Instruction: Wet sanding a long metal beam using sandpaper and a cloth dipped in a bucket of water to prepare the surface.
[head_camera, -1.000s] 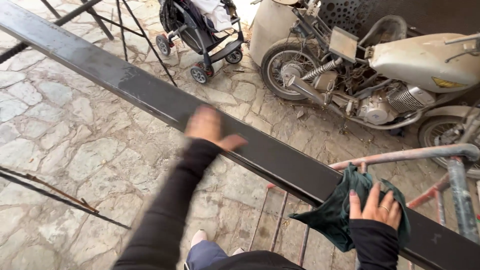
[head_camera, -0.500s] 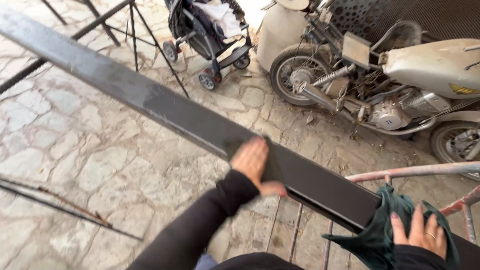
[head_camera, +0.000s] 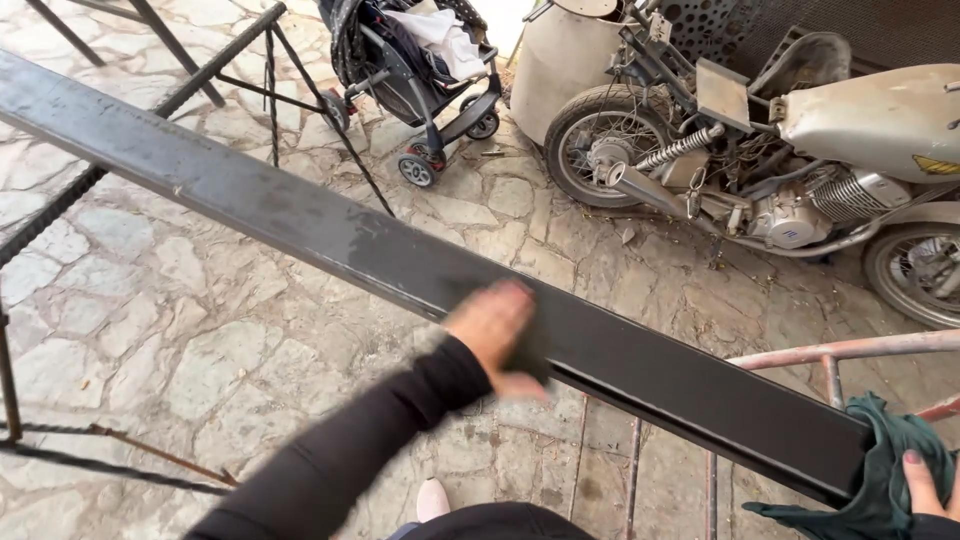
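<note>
A person's left hand (head_camera: 492, 332) lies flat on the top face of a long dark metal beam (head_camera: 300, 225), fingers held together and blurred. The beam runs slantwise across a stone-paved yard floor (head_camera: 150, 330) — from the upper left to the lower right. At its lower right end the right hand (head_camera: 932, 485) presses a dark green cloth (head_camera: 880, 470) against the metal; its fingers lie on the cloth, though how they are spread cannot be told. Behind stand a motorcycle (head_camera: 780, 150) and a pushchair (head_camera: 420, 70).
</note>
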